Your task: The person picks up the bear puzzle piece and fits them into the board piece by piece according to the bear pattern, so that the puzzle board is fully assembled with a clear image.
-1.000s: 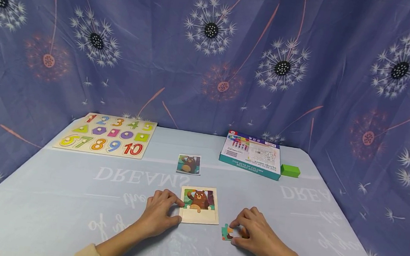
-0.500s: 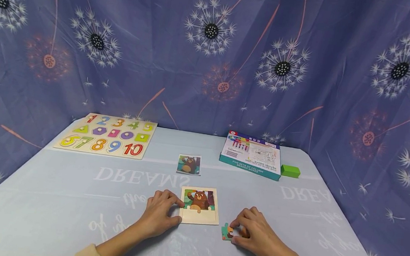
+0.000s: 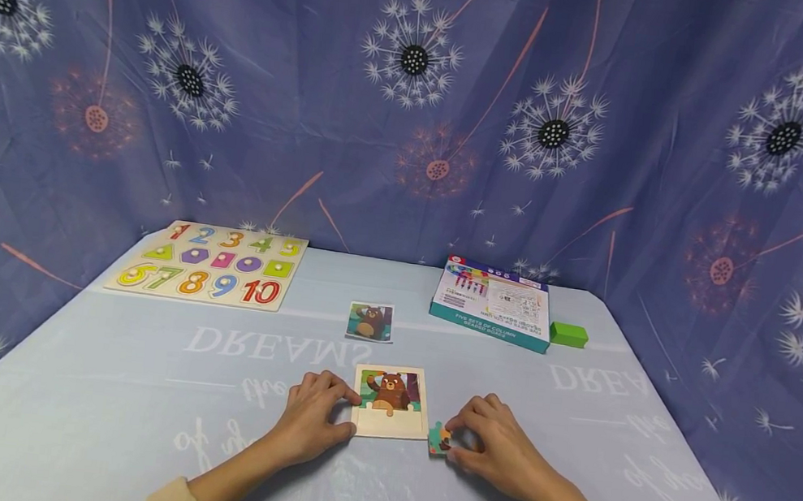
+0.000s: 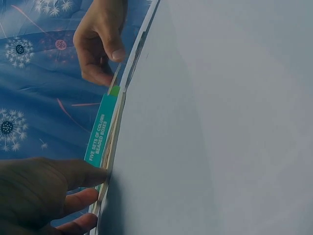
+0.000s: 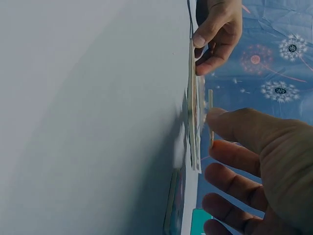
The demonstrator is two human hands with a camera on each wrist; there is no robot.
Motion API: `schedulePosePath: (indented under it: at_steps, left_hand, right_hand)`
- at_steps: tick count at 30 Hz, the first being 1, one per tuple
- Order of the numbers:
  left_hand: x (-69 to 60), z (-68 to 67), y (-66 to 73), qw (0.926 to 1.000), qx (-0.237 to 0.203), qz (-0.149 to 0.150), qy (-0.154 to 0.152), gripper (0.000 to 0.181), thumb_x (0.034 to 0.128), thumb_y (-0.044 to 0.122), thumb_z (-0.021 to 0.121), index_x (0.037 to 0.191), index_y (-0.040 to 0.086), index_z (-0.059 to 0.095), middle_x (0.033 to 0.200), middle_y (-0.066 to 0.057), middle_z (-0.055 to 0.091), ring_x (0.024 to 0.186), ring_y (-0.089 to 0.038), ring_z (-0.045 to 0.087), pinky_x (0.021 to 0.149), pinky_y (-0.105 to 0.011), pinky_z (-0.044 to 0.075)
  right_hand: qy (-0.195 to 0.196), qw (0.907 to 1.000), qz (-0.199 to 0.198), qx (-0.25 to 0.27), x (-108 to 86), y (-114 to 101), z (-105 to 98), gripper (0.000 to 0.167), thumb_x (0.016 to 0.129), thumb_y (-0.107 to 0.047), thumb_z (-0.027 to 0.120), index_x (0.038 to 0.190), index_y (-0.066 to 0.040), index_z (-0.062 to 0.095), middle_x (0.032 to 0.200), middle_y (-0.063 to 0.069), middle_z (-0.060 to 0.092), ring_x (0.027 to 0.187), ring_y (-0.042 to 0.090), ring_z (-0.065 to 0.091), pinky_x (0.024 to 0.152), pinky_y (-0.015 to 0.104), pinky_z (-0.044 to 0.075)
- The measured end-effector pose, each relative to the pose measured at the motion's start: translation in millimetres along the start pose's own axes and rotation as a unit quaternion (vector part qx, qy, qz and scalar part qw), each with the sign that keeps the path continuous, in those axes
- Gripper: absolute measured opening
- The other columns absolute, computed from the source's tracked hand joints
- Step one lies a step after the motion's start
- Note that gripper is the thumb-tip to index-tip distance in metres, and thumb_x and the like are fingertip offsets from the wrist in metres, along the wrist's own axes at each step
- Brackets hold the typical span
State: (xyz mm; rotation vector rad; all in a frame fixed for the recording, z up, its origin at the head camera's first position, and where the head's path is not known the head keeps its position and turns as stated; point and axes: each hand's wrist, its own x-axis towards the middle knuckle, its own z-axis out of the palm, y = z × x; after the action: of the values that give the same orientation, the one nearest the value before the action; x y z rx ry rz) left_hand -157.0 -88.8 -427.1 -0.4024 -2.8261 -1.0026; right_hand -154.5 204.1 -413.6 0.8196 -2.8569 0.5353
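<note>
**Lower part unfilled, R grip loaded**

Step in hand (my reading): bringing a flat teal-and-orange jigsaw piece [image 3: 438, 440] to a square pale-wood puzzle frame [image 3: 390, 424]. The R hand [image 3: 501, 447] has a narrow grip on the piece, thumb vs. forefinger. It's just beside the frame's btm rt corner; right wrist view shows it held off the pale grey-blue cloth-covered bench [image 3: 99, 398]. The L hand [image 3: 314, 415] has thumb & forefinger spread, tips touching the frame's left edge, prob. to steady it. Upper part is filled w/ a brown bear's head & chest; btm strip is bare wood.

Next move, I'd say, calls for carrying the piece left over that strip, lining its tab up w/ the notches above, then pressing flat w/o nudging the frame. Which end of the strip it suits, can't tell.

Surface/room: frame is mid-bench, between near & far edges. A small square bear picture card [image 3: 369, 322] lies beyond it. Far left corner: rectangular wooden board [image 3: 183, 297] w/ coloured numbers & shapes. Toward far rt corner: flat white-and-teal cardboard box [image 3: 491, 305], w/ a bright green rectangular block [image 3: 569, 334] at its rt side. Behind the far edge hangs a purple-blue fabric backdrop [image 3: 281, 66], dandelion print.
</note>
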Motion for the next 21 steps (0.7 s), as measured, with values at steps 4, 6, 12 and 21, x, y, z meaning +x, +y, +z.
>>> schedulePosePath:
  at_steps: [4,6,12,21]
  left_hand:
    - [0.1,0.2,-0.1,1.0,-0.001,-0.001,0.001,0.025,0.068,0.016,0.076,0.092,0.017,0.067,0.096,0.003,0.054,0.096,-0.016,0.041,0.082,-0.041,0.029]
    - [0.1,0.2,0.0,1.0,-0.001,-0.001,0.001,0.025,0.0678,0.016,0.076,0.092,0.017,0.067,0.096,0.003,0.054,0.095,-0.016,0.041,0.082,-0.04,0.029]
    - [0.4,0.0,0.2,1.0,0.0,0.001,0.003,0.025,0.0678,0.016,0.075,0.091,0.017,0.068,0.096,0.003,0.054,0.095,-0.016,0.041,0.081,-0.039,0.029]
    - [0.2,-0.3,0.2,1.0,-0.003,-0.003,0.001,0.025,0.0681,0.016,0.076,0.092,0.017,0.068,0.096,0.002,0.054,0.095,-0.016,0.041,0.082,-0.041,0.029]
  right_hand:
    - [0.006,1.0,0.004,0.001,7.4,-3.8,1.5,0.024,0.073,-0.034,0.077,0.095,-0.028,0.068,0.095,-0.021,0.054,0.089,0.0,0.039,0.08,0.028,0.038]
    - [0.01,0.9999,0.002,0.004,11.1,-5.9,2.9,0.024,0.073,-0.034,0.077,0.095,-0.028,0.068,0.095,-0.021,0.054,0.09,0.0,0.039,0.081,0.029,0.038]
    - [0.018,0.9997,0.002,0.018,21.6,-13.3,7.2,0.025,0.074,-0.034,0.077,0.096,-0.026,0.069,0.094,-0.018,0.057,0.09,0.001,0.04,0.084,0.032,0.038]
    - [0.018,0.9993,0.002,0.032,38.3,-25.7,13.2,0.025,0.072,-0.031,0.078,0.094,-0.023,0.071,0.093,-0.013,0.059,0.09,0.005,0.042,0.085,0.036,0.037]
